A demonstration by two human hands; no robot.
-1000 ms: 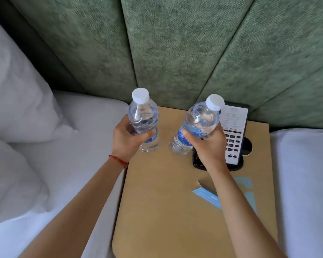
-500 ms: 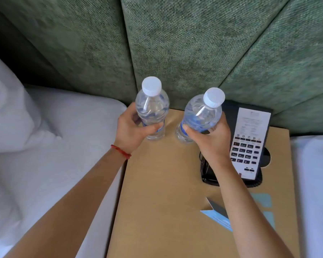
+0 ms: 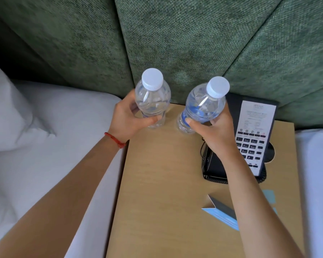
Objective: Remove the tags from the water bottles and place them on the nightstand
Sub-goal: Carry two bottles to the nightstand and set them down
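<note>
Left hand point(image 3: 128, 119) grips left bottle point(image 3: 153, 101), right hand point(image 3: 215, 131) grips right bottle point(image 3: 201, 107), both round the body, bases at the worktop's point(image 3: 162, 183) back edge, probably to set them down. Tags point(image 3: 221, 214) lie near front, beside phone point(image 3: 250, 140).

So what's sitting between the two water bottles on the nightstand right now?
Nothing: in the head view only a bare strip of nightstand separates the left bottle from the right bottle. The left hand and right hand each hold one.
</note>
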